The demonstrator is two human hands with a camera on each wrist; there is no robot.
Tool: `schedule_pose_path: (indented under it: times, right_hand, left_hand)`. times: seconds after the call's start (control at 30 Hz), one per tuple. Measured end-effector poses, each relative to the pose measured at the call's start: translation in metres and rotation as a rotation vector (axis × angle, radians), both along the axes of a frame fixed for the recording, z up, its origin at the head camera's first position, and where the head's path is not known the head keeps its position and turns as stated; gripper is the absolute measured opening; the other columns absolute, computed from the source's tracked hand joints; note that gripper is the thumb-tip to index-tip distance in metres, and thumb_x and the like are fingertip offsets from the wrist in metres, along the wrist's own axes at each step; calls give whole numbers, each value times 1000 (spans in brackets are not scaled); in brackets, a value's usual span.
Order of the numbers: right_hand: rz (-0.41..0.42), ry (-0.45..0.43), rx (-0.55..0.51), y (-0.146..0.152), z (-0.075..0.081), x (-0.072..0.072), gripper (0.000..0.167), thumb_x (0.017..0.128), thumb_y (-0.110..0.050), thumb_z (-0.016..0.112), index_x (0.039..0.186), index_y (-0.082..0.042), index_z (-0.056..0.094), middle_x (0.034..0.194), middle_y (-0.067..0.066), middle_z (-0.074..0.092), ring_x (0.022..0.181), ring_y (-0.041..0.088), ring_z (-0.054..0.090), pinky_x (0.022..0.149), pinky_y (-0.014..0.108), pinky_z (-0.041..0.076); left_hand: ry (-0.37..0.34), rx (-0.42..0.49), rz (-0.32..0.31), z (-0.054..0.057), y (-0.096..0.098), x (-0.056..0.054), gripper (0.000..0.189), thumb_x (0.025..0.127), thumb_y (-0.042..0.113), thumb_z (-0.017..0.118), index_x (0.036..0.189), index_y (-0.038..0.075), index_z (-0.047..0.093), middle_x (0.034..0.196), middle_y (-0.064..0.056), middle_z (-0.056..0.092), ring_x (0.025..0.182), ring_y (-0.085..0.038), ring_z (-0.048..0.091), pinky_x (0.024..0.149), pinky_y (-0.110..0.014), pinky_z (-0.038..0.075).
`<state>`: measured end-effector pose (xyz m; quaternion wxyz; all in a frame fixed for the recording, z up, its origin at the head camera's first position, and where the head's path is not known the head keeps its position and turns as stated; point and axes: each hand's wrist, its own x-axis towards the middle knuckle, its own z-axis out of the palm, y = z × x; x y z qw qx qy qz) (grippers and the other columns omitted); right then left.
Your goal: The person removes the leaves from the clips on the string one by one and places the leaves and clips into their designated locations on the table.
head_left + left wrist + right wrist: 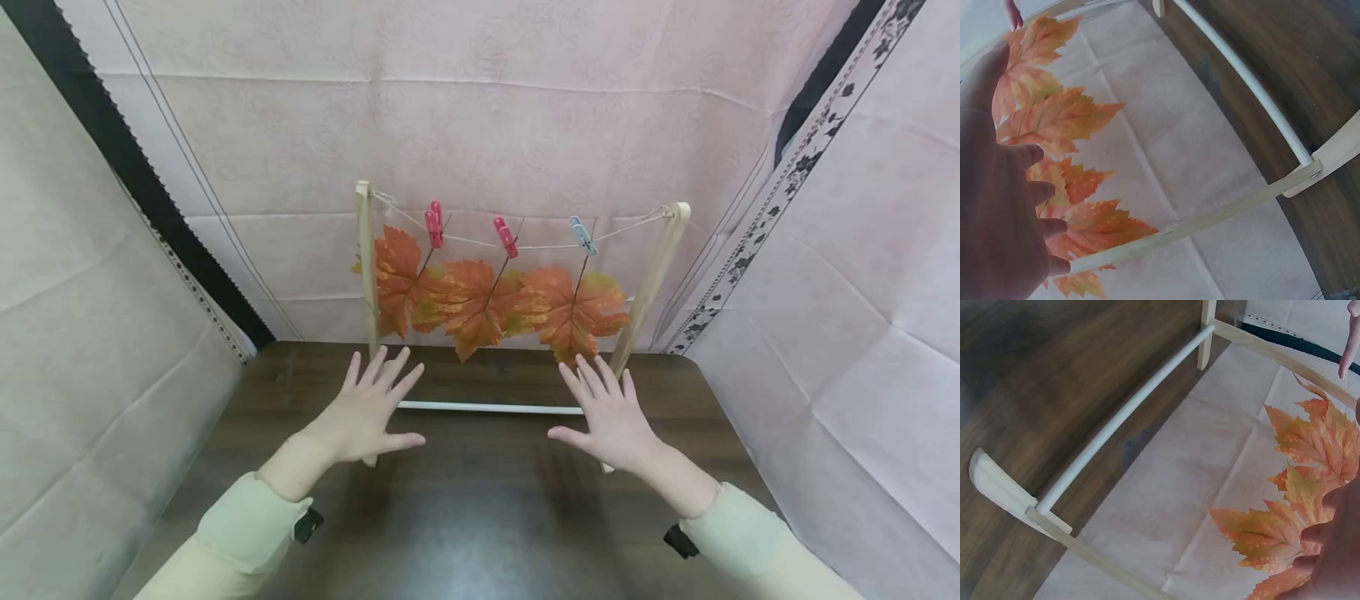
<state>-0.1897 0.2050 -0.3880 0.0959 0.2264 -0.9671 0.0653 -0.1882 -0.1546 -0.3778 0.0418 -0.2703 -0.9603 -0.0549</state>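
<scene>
A small wooden drying rack stands on the table, its left post (367, 267) and right post (651, 287) joined by a string (543, 247). Three orange artificial maple leaves hang from it: a left leaf (396, 283), a middle leaf (480, 304) and a right leaf (570, 312). Two pink clothespins, a left one (434, 225) and a middle one (506, 237), and a light blue clothespin (582, 236) clip their stems. My left hand (352, 419), fingers spread, is before the left post. Before the right post, my right hand (617, 423) spreads its fingers likewise. Neither holds anything.
A white crossbar (487, 407) joins the rack's posts near the bottom. The dark wooden tabletop (480, 517) extends toward me. Pale cloth hangs behind as a back curtain (480, 142), with a left curtain (97, 333) and a right curtain (847, 333) at the sides.
</scene>
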Motion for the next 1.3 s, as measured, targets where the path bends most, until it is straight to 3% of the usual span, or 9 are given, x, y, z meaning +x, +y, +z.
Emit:
schedule_pose_path:
  times: [0.27,0.5,0.67,0.8,0.97,1.3]
  right_hand:
    - [25,2,-151,-11,17,-14,88,76,-55,68,144,-10,34,148,15,35,135,37,29,105,63,26]
    - [52,-9,-308,-35,38,-26,79,74,-48,75,136,-8,46,138,13,46,128,31,40,109,55,29]
    - [59,-24,-344,-52,51,-34,77,73,-50,74,134,-10,47,135,9,48,118,27,46,97,48,43]
    - [70,-45,-392,-64,59,-39,77,74,-48,75,134,-10,47,135,8,48,117,26,46,94,45,46]
    - [88,-72,-468,-79,70,-45,74,75,-43,76,134,-9,47,135,8,49,128,27,40,102,48,41]
    - [119,-144,-590,-113,94,-60,72,78,-43,73,135,-10,45,137,8,48,128,25,40,106,48,38]
  left_hand:
    - [31,76,47,27,-4,-17,95,79,68,55,149,13,22,156,-13,19,143,-37,15,112,-64,9]
    - [120,231,66,62,-1,-34,93,79,61,62,148,12,24,152,-12,28,139,-36,25,111,-58,21]
    - [157,335,79,82,4,-42,87,80,53,66,146,11,28,149,-12,33,136,-34,30,109,-58,26]
    - [117,451,104,96,10,-47,83,82,51,65,146,13,29,149,-10,33,137,-30,29,109,-56,28]
    - [44,606,116,110,16,-55,78,86,49,61,147,15,26,151,-9,30,138,-29,28,108,-57,30]
    - [-3,716,96,127,25,-73,75,88,46,58,147,14,24,149,-11,33,139,-28,28,110,-57,28]
